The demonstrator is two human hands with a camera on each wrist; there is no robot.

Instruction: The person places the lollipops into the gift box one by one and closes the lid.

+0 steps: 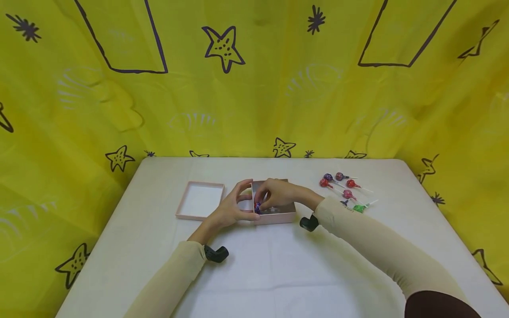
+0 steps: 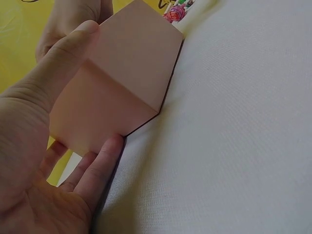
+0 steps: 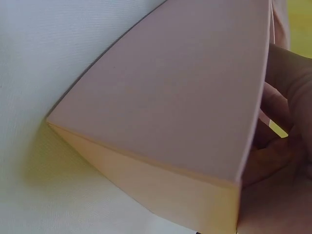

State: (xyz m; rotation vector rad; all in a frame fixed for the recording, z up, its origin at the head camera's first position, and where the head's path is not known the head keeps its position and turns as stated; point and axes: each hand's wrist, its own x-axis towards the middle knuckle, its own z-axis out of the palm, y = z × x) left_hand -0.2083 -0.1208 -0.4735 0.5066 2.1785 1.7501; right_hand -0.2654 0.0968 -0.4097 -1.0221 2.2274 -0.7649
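Observation:
A pale pink box (image 1: pixel 280 218), its top uncovered, stands mid-table; its outer walls fill much of both wrist views. My left hand (image 1: pixel 230 209) grips the box's left end, thumb at the front corner and fingers at the back. In the left wrist view, fingertips (image 2: pixel 113 144) press against the wall's lower edge. My right hand (image 1: pixel 277 193) reaches inside and pinches a lollipop with a purple and red wrapper (image 1: pixel 257 208) near the left wall. Its stick is hidden. The right wrist view shows this hand (image 3: pixel 287 161) partly behind the box wall.
Left of the box lies a shallow lid (image 1: pixel 200 199) with a pink rim and white inside. Several wrapped lollipops, including a green one (image 1: pixel 359 208) and a pink one (image 1: pixel 347 194), lie loose at the right. A yellow patterned curtain (image 1: pixel 254 97) hangs behind the white-covered table (image 1: pixel 254 274).

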